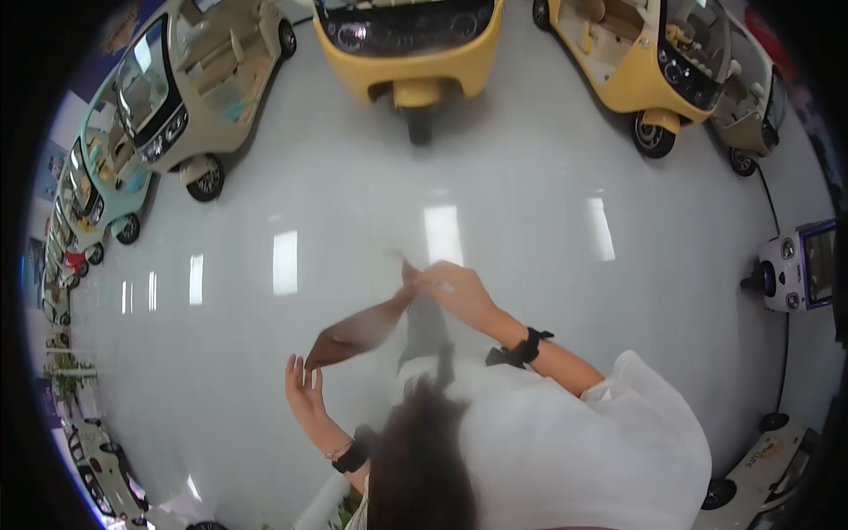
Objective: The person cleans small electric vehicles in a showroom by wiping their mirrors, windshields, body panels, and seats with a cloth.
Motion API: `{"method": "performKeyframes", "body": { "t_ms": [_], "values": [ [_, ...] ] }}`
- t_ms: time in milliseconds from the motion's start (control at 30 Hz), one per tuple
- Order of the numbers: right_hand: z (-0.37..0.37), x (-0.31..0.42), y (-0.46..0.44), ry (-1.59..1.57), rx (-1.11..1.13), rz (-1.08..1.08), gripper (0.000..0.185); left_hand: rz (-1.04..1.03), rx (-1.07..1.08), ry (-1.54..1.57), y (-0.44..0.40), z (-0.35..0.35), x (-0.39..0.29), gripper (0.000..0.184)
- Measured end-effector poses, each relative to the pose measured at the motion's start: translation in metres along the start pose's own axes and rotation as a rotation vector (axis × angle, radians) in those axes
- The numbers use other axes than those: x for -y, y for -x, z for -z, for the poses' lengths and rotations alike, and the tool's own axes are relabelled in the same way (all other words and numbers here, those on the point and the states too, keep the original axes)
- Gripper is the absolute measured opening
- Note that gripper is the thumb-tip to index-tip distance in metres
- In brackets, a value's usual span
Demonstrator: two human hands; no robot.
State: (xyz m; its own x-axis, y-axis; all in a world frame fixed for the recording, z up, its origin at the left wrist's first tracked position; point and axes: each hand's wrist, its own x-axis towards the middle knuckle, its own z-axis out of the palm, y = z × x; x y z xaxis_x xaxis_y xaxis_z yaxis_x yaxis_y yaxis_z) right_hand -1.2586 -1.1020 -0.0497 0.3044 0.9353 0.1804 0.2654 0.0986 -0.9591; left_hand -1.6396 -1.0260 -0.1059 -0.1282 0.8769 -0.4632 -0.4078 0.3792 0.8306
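Right hand (452, 289): extended forward, pinching the brown strip (358, 333).
Left hand (305, 397): fingers spread at its other end; cannot tell whether gripping.
Strip: twisted, blurred.

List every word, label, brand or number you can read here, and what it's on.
None can be read with certainty.
Lower-right vehicle: lettering on its side, too small and blurred.
Left wall panels: too blurred to tell.
Brown strip: no lettering shows.
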Motion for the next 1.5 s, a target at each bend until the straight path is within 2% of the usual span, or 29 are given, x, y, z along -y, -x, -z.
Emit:
{"method": "performKeyframes", "body": {
  "t_ms": [67, 167, 233, 300, 333, 367, 433, 500, 633, 700, 733, 800, 833, 867, 1000, 1133, 1200, 1267, 1333, 1367, 1400, 1500],
  "values": [
    [0.018, -0.014, -0.053, 0.063, -0.1, -0.069, 0.013, 0.023, -0.021, 0.053, -0.064, -0.054, -0.018, 0.054],
    [0.063, -0.008, -0.118, 0.123, -0.27, -0.131, 0.014, 0.1, 0.203, 0.036, -0.165, -0.142, -0.029, 0.055],
    [0.093, -0.036, -0.16, 0.163, -0.385, -0.123, 0.014, 0.149, 0.321, -0.1, -0.224, -0.239, -0.028, 0.058],
    [0.124, -0.069, -0.198, 0.233, -0.512, -0.171, 0.014, 0.188, 0.499, -0.157, -0.248, -0.352, -0.038, 0.057],
    [0.141, -0.077, -0.214, 0.241, -0.536, -0.205, 0.014, 0.205, 0.609, -0.297, -0.254, -0.405, -0.046, 0.051],
    [0.151, -0.085, -0.221, 0.239, -0.556, -0.247, 0.014, 0.221, 0.686, -0.276, -0.255, -0.447, -0.049, 0.043],
    [0.157, -0.12, -0.224, 0.194, -0.712, -0.257, 0.015, 0.216, 0.828, -0.207, -0.259, -0.496, -0.047, 0.034],
    [0.177, -0.126, -0.26, 0.196, -0.726, -0.429, 0.015, 0.155, 0.945, -0.219, -0.281, -0.553, -0.057, 0.033],
    [0.219, -0.155, -0.347, -0.016, -0.686, -0.634, 0.017, 0.162, 0.747, -0.254, -0.363, -0.61, -0.043, 0.034],
    [0.238, -0.182, -0.412, -0.228, -0.672, -0.6, 0.016, 0.209, 0.619, -0.279, -0.398, -0.624, -0.044, 0.038],
    [0.249, -0.198, -0.449, -0.334, -0.664, -0.579, 0.016, 0.148, 0.621, -0.279, -0.428, -0.626, -0.035, 0.04],
    [0.262, -0.234, -0.518, -0.093, -0.593, -0.355, 0.016, 0.074, 0.589, -0.298, -0.478, -0.612, -0.025, 0.045],
    [0.264, -0.234, -0.549, -0.312, -0.567, -0.311, 0.017, 0.052, 0.561, -0.31, -0.49, -0.609, -0.029, 0.046],
    [0.267, -0.225, -0.586, -0.335, -0.56, -0.332, 0.018, 0.044, 0.524, -0.308, -0.498, -0.616, -0.041, 0.046],
    [0.27, -0.219, -0.722, -0.241, -0.476, -0.193, 0.017, -0.04, 0.438, -0.326, -0.564, -0.645, -0.066, 0.046],
    [0.274, -0.204, -0.808, 0.01, -0.471, -0.106, 0.017, -0.103, 0.442, -0.504, -0.591, -0.718, -0.077, 0.049],
    [0.28, -0.206, -0.835, 0.005, -0.455, -0.104, 0.017, -0.09, 0.481, -0.519, -0.616, -0.75, -0.08, 0.048],
    [0.285, -0.218, -0.86, -0.011, -0.476, -0.023, 0.018, 0.006, 0.568, -0.434, -0.643, -0.787, -0.079, 0.047],
    [0.296, -0.219, -0.874, 0.013, -0.484, -0.106, 0.017, 0.31, 0.577, -0.144, -0.673, -0.829, -0.076, 0.041],
    [0.305, -0.215, -0.885, 0.034, -0.484, -0.156, 0.016, 0.324, 0.701, -0.268, -0.684, -0.847, -0.077, 0.039],
    [0.312, -0.212, -0.896, 0.031, -0.517, -0.094, 0.016, 0.346, 0.758, -0.338, -0.68, -0.872, -0.084, 0.042],
    [0.344, -0.182, -0.931, 0.354, -0.504, -0.124, 0.018, 0.368, 0.943, -0.497, -0.699, -0.925, -0.091, 0.05]
  ]
}}
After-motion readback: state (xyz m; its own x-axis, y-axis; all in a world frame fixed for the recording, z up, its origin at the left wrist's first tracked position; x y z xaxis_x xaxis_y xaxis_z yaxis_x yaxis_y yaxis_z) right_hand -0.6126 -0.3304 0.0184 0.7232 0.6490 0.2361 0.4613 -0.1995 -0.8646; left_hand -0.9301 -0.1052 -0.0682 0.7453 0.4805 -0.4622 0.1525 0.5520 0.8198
